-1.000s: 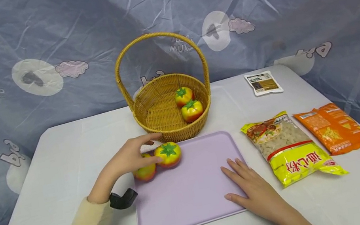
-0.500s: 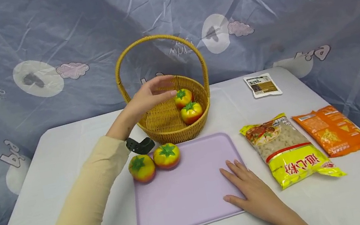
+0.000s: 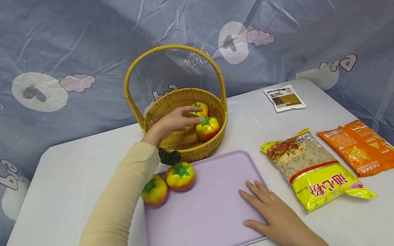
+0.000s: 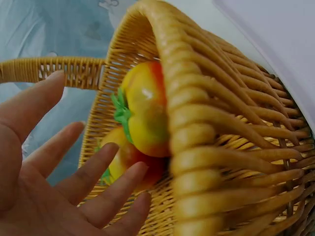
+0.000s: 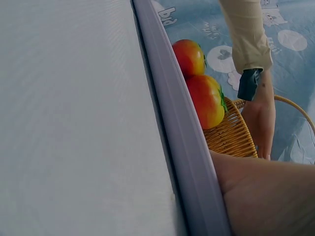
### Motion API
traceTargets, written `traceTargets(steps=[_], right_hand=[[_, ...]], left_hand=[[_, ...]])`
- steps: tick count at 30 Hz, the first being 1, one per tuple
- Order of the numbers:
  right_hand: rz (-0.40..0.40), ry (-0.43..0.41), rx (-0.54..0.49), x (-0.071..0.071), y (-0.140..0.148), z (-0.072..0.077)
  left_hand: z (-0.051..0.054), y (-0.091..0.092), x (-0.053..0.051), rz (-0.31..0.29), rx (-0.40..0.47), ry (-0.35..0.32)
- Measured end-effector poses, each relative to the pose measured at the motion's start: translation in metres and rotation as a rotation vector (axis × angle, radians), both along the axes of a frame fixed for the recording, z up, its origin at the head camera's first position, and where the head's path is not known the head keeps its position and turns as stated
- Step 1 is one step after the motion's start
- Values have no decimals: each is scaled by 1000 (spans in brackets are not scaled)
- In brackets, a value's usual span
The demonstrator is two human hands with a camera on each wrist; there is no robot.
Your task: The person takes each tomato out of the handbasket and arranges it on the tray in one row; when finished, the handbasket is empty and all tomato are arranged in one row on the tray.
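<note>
My left hand (image 3: 177,121) is over the wicker basket (image 3: 196,154), its fingers spread and holding nothing. Two yellow-red, tomato-like fruits with green leafy tops lie inside on the right: a front fruit (image 3: 208,130) and a back fruit (image 3: 203,110), partly hidden by my fingers. In the left wrist view the fingertips are close to the lower fruit (image 4: 133,164); touching or not, I cannot tell. My right hand (image 3: 274,215) lies flat, fingers extended, on the right side of the lilac tray (image 3: 200,232). On the tray's far left corner sit another fruit (image 3: 155,190) and its neighbour (image 3: 180,176).
Right of the tray lie a yellow pasta bag (image 3: 314,170) and an orange snack bag (image 3: 363,148). Farther back is a small white-edged packet (image 3: 285,98). The basket's tall handle (image 3: 168,47) arches above it, near the grey-blue cloth backdrop (image 3: 87,37).
My left hand has left the fruits on the tray, risen, moved away and rightward, then lowered into the basket. The right hand keeps its place on the tray.
</note>
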State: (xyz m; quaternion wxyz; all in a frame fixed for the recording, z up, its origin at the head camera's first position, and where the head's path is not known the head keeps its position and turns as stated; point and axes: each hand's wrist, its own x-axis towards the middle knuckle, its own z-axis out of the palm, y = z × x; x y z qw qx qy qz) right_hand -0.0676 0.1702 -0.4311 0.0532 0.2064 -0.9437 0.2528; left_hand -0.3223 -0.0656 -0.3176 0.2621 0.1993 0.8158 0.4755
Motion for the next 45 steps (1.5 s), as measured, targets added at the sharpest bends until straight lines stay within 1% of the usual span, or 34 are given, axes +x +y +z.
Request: traceTargets(steps=[3,9,13,14,16,19,21,24,27,30,32,35,37,38,40,42,44,45], right_hand=[[-3,-3,0,0,0,0],[-4,4,1,1,0,0],[-1,10,-3,1,0,-1],[-2,9,-3,2,0,-1],[-3,2,-3,2,0,-2],[-3,-8,-3,2,-1,-2],[-4,-10,-4,2,-1,-2],[-6,-8,-7,2,-1,-3],[-4,-10,-4,2,-1,-2],[-3,-20,5,2,-1,-1],[-4,-22,11,2,-1,0],[-8,-17,16,1,-1,1],[-7,-16,16,0,0,1],[-6,-17,18,-1,0,1],[-6,-24,18,-1,0,1],[-3,-25,17,-2,0,0],[-3,-21,15,-2,0,0],[-3,-20,15,-1,1,0]], left_hand=[[-2,2,-1,-35,-50,-8],[-9,10,-3,-139,-173,42],[-16,15,-3,-177,-217,53],[-17,16,-3,-183,-234,61],[-20,19,-1,-185,-262,58],[-21,20,2,-172,-300,51],[-21,21,4,-158,-302,36],[-22,20,4,-141,-294,33],[-22,18,6,-117,-269,36],[-17,16,9,-67,-218,48],[-10,14,12,-26,-145,49],[4,10,18,36,6,46],[13,8,25,76,117,50],[18,6,29,93,163,62],[27,2,39,127,214,110],[33,-2,50,132,262,157],[36,-6,61,113,284,215],[37,-7,67,102,280,242]])
